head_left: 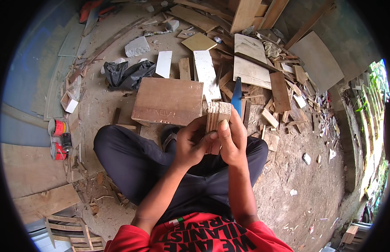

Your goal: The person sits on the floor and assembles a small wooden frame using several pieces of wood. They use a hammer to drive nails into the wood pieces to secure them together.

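Note:
Both hands are closed around a short wooden block (219,110) held up over my lap. Its side shows lengthwise lines, like layers or strips pressed together; I cannot tell whether it is one piece or several. My left hand (192,142) grips the left side, thumb pointing across the front. My right hand (233,140) wraps the right side, with its thumb upright against the near face. The fingers behind the block are partly hidden. Just beyond the hands, to the left, stands a brown wooden box or thick board (167,101) with a flat top.
A blue saw blade (237,94) stands just beyond my right hand. White boards (206,75) and a black plastic bag (130,73) lie farther off. Wood offcuts (281,94) are heaped at the right. Tins (57,127) stand at the left, and a concrete chunk (137,46) lies behind.

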